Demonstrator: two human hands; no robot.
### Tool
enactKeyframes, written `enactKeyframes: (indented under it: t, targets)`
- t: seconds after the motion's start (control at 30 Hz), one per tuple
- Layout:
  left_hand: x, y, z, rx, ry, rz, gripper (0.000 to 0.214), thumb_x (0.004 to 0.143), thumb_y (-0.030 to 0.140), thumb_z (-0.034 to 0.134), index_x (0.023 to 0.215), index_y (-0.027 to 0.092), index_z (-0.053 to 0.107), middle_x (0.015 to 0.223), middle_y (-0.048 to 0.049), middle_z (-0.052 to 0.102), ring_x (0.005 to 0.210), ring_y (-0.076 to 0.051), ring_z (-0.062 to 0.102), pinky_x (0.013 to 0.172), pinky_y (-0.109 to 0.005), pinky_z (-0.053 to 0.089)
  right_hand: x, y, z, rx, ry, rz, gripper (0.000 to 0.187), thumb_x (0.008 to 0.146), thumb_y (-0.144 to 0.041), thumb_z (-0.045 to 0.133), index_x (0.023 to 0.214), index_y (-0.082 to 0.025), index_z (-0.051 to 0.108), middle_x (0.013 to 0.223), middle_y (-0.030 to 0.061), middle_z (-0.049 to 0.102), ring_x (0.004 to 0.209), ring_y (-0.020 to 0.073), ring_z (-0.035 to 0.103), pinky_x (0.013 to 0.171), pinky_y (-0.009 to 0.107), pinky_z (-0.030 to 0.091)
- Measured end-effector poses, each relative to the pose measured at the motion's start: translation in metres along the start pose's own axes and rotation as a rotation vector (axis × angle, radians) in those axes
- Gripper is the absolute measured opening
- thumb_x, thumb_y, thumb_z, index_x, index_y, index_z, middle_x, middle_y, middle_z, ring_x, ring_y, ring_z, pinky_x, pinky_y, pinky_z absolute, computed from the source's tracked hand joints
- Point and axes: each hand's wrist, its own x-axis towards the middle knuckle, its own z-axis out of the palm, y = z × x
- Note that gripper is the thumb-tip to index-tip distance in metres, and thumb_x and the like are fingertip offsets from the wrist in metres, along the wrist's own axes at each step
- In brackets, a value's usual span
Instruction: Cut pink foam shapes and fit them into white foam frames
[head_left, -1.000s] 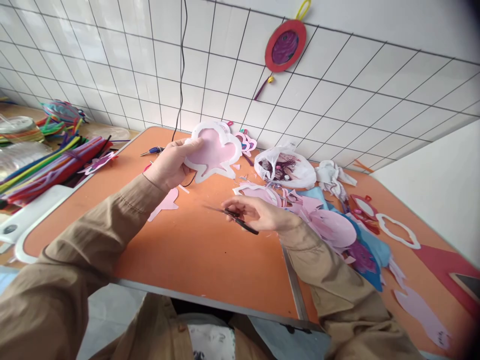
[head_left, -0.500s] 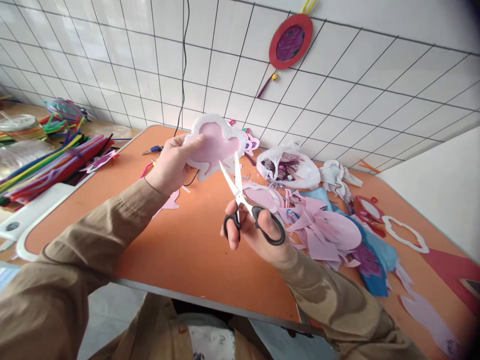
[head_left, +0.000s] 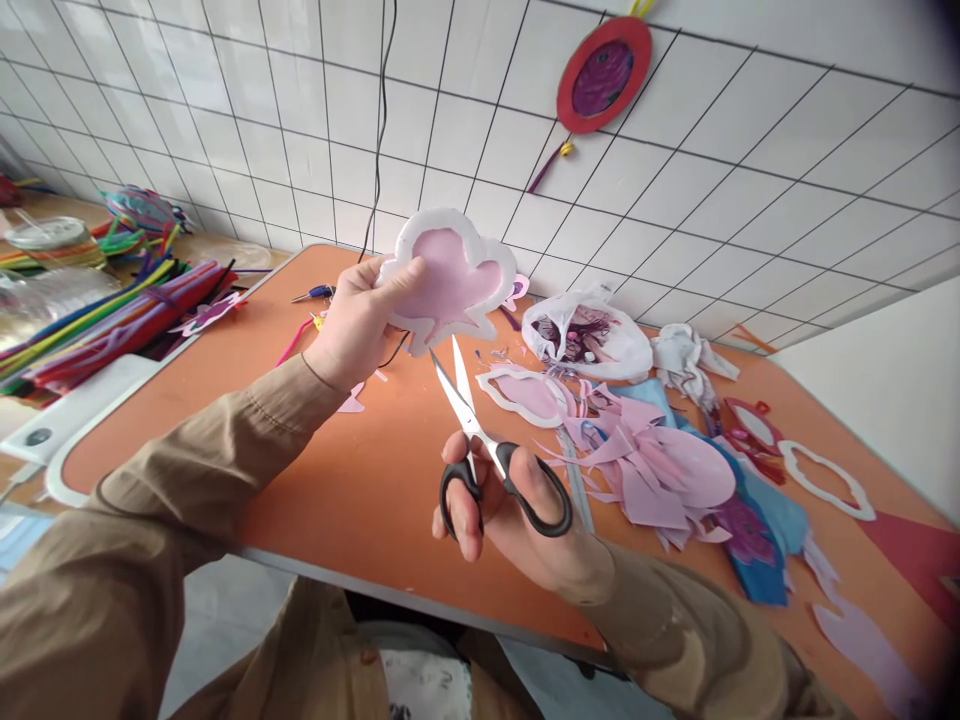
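My left hand (head_left: 360, 315) pinches the left edge of a cloud-shaped foam cutout (head_left: 454, 285), pink in the middle with a raised white border. It is held up above the table, its thumb on the pink face. In my right hand (head_left: 517, 520) are scissors (head_left: 469, 415) with black handles, fingers through the loops. Their blades are slightly apart and point up toward the lower edge of the cutout, with no material visible between them. On the table to the right lies a similar pink piece with a white wavy border (head_left: 525, 393).
Pink foam scraps (head_left: 637, 465) are heaped on the right of the orange table (head_left: 337, 500). Behind them sits a white plastic bag (head_left: 589, 335). A white foam outline (head_left: 825, 480) lies far right. Bundled pipe cleaners (head_left: 127, 325) are at left. A red round ornament (head_left: 604, 75) hangs on the tiled wall.
The scissors have drawn down and away from the cutout, and their blades have closed somewhat. The cutout is now raised slightly and turned more toward me. The view has shifted a little.
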Motion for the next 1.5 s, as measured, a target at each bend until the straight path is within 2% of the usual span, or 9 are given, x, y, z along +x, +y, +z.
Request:
enactKeyframes:
  t: [0.23,0.47,0.57,0.7,0.97,1.07,1.2,1.37,1.5]
  targets:
    - [-0.003,0.000,0.002,-0.031,-0.036,0.006,0.026,0.090,0.038,0.077,0.076,0.021,0.064,0.066,0.0012,0.065,0.081,-0.018,0.071,0.062,-0.025,0.047,-0.001,0.004,-0.001,-0.109,0.077,-0.054,0.046,0.099,-0.066,0.056,0.107,-0.022,0.067,0.063,-0.0043,0.062,0.051,0.0112,0.057,0.066,0.032,0.056]
    - [0.000,0.004,0.004,-0.004,-0.043,0.029,0.036,0.093,0.030,0.073,0.063,0.019,0.057,0.057,0.0022,0.050,0.052,-0.011,0.052,0.049,-0.025,0.037,0.025,-0.016,-0.039,-0.668,0.520,-0.691,0.021,0.097,-0.039,0.069,0.109,-0.028,0.057,0.081,-0.0027,0.071,0.077,0.0165,0.071,0.077,0.034,0.056]
    - [0.001,0.005,0.004,-0.022,-0.031,0.013,0.039,0.098,0.024,0.065,0.061,0.018,0.054,0.057,0.0031,0.045,0.047,-0.008,0.045,0.046,-0.024,0.032,0.043,-0.022,-0.071,-0.921,0.632,-0.423,0.023,0.097,-0.037,0.060,0.116,-0.025,0.052,0.078,-0.0031,0.067,0.071,0.0180,0.069,0.069,0.033,0.054]
    - [-0.001,0.006,0.006,-0.031,-0.026,0.005,0.042,0.098,0.027,0.067,0.060,0.019,0.050,0.056,0.0040,0.044,0.047,-0.008,0.047,0.047,-0.023,0.038,0.049,-0.013,-0.090,-1.506,0.492,0.057,0.030,0.084,-0.020,0.070,0.113,-0.019,0.061,0.087,0.0059,0.074,0.082,0.0257,0.072,0.075,0.036,0.051]
    - [-0.003,-0.006,0.008,-0.053,-0.124,-0.154,0.037,0.090,0.030,0.077,0.062,0.018,0.055,0.055,0.0033,0.049,0.049,-0.010,0.052,0.050,-0.024,0.046,0.040,-0.017,-0.058,-2.167,0.200,0.260,0.024,0.094,-0.033,0.065,0.100,-0.015,0.079,0.119,0.0190,0.072,0.113,0.0351,0.066,0.088,0.043,0.047]
    - [-0.003,-0.010,0.006,-0.060,-0.162,-0.185,0.028,0.087,0.031,0.079,0.068,0.017,0.063,0.063,0.0003,0.059,0.058,-0.013,0.059,0.053,-0.025,0.048,0.043,-0.020,-0.056,-2.145,0.184,0.352,0.034,0.092,-0.045,0.068,0.088,-0.014,0.080,0.103,0.0190,0.076,0.107,0.0373,0.068,0.086,0.044,0.046]
    - [-0.004,-0.013,0.006,-0.070,-0.205,-0.192,0.025,0.084,0.033,0.081,0.072,0.016,0.067,0.071,-0.0026,0.067,0.064,-0.015,0.064,0.057,-0.026,0.052,0.044,-0.020,-0.061,-1.957,0.242,0.430,0.026,0.087,-0.039,0.073,0.104,-0.020,0.078,0.097,0.0112,0.080,0.092,0.0296,0.074,0.072,0.035,0.044]
    - [-0.006,-0.012,0.007,-0.067,-0.230,-0.210,0.030,0.082,0.035,0.084,0.069,0.016,0.064,0.068,-0.0007,0.064,0.058,-0.014,0.062,0.056,-0.027,0.052,0.042,-0.024,-0.080,-1.643,0.163,0.297,0.024,0.079,-0.028,0.074,0.103,-0.023,0.076,0.081,0.0024,0.078,0.076,0.0209,0.071,0.068,0.030,0.045]
    - [-0.008,-0.010,0.008,-0.065,-0.267,-0.231,0.032,0.078,0.037,0.087,0.069,0.015,0.065,0.066,-0.0017,0.064,0.057,-0.013,0.062,0.056,-0.028,0.052,0.047,-0.030,-0.095,-1.078,0.386,-0.018,0.025,0.083,-0.045,0.070,0.076,-0.021,0.069,0.063,0.0016,0.068,0.061,0.0173,0.062,0.061,0.030,0.046]
